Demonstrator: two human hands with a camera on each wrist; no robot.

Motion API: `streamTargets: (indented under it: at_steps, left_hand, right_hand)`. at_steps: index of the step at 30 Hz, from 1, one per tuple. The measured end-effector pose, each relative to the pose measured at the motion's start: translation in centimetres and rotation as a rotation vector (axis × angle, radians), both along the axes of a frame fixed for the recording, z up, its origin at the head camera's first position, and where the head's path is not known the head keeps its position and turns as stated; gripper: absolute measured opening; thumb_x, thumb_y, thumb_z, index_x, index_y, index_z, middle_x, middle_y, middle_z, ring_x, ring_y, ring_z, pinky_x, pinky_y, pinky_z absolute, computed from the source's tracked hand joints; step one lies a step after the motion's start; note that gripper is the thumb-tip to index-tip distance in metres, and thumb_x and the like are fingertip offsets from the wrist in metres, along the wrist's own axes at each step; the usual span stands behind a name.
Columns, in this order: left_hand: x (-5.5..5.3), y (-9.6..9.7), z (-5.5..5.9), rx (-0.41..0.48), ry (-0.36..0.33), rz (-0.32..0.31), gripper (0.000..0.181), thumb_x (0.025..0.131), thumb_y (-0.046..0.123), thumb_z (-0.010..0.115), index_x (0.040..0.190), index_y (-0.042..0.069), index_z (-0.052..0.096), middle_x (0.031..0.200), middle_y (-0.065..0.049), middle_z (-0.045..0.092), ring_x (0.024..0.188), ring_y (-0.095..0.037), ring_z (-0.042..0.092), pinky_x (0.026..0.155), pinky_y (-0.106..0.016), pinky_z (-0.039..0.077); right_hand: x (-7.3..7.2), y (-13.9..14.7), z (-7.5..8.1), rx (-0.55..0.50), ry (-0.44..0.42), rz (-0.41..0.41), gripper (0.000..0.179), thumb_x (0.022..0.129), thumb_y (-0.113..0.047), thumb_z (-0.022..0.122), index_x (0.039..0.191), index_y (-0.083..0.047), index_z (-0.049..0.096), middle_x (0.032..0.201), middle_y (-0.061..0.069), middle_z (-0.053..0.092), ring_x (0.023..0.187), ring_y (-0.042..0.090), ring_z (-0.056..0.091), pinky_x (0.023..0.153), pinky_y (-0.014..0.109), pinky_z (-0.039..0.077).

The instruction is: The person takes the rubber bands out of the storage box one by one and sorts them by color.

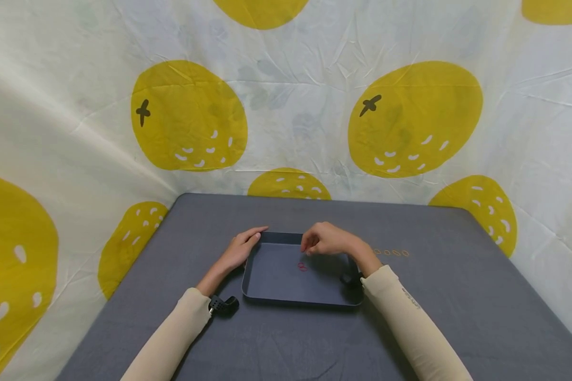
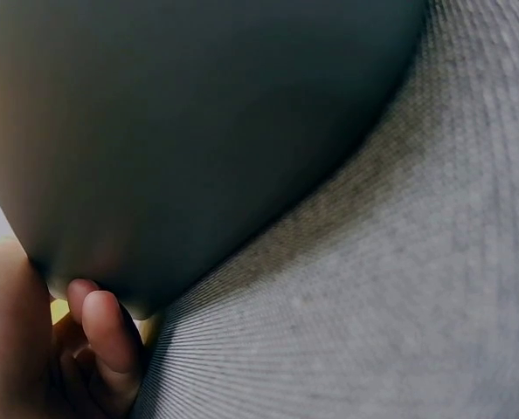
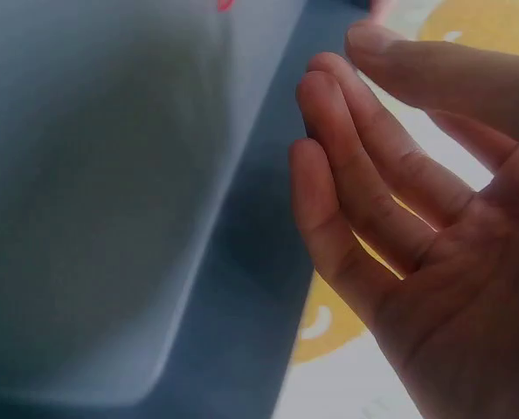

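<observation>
A dark grey rectangular tray (image 1: 286, 302) lies on the table. My left hand (image 1: 240, 247) holds it at the far left corner, thumb along the rim; the left wrist view shows bent fingertips (image 2: 111, 332) against its outer side. Over the tray's far part hovers my right hand (image 1: 326, 239), its fingers bent downward. In the right wrist view three fingers (image 3: 347, 166) curve loosely beside the thumb (image 3: 373, 39); whether thumb and forefinger pinch anything is hidden. Small red rings (image 1: 302, 267) lie on the tray floor, just nearer than the right fingertips.
Several small orange rings (image 1: 392, 253) lie in a row on the grey table (image 1: 286, 344), right of the tray and beyond my right wrist. A white cloth with yellow fruit shapes (image 1: 295, 121) hangs behind the table and at its sides.
</observation>
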State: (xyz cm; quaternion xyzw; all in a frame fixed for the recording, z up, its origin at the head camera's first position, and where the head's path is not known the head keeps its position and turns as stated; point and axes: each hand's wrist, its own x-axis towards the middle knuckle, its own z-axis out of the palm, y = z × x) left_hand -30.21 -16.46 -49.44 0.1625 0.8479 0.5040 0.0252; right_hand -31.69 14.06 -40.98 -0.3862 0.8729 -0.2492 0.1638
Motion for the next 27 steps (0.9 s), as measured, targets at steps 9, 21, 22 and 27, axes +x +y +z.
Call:
streamTargets:
  at_steps: [9, 21, 22, 27]
  left_hand:
    - [-0.3, -0.2, -0.1, -0.012, -0.001, -0.003, 0.042, 0.113, 0.038, 0.042, 0.152, 0.028, 0.054, 0.137, -0.02, 0.065, 0.034, -0.017, 0.043, 0.04, -0.041, 0.05]
    - [-0.1, -0.2, 0.1, -0.009, 0.002, -0.003, 0.043, 0.113, 0.037, 0.041, 0.153, 0.025, 0.054, 0.151, -0.014, 0.057, 0.035, -0.019, 0.045, 0.041, -0.042, 0.05]
    - [-0.1, -0.2, 0.1, -0.01, 0.002, -0.002, 0.043, 0.113, 0.037, 0.041, 0.153, 0.025, 0.054, 0.151, -0.013, 0.057, 0.035, -0.019, 0.046, 0.041, -0.042, 0.051]
    - [-0.1, -0.2, 0.1, -0.008, -0.005, -0.002, 0.044, 0.113, 0.039, 0.042, 0.153, 0.025, 0.054, 0.145, -0.015, 0.062, 0.034, -0.019, 0.045, 0.041, -0.041, 0.05]
  right_hand:
    - [-1.2, -0.9, -1.4, 0.024, -0.078, 0.053, 0.02, 0.089, 0.003, 0.074, 0.101, -0.011, 0.081, 0.095, 0.002, 0.078, 0.084, 0.007, 0.07, 0.074, 0.025, 0.059]
    - [-1.0, -2.0, -2.2, 0.052, -0.131, 0.032, 0.034, 0.085, 0.014, 0.069, 0.098, -0.014, 0.084, 0.091, 0.0, 0.078, 0.079, 0.008, 0.067, 0.068, 0.023, 0.056]
    - [-1.1, -2.1, -2.3, 0.051, -0.126, 0.04, 0.033, 0.085, 0.013, 0.07, 0.098, -0.014, 0.084, 0.091, -0.001, 0.078, 0.079, 0.007, 0.067, 0.069, 0.023, 0.056]
    - [-1.4, -1.9, -2.7, 0.038, -0.136, 0.07, 0.029, 0.087, 0.011, 0.071, 0.095, -0.014, 0.084, 0.091, -0.001, 0.08, 0.079, 0.006, 0.071, 0.069, 0.023, 0.059]
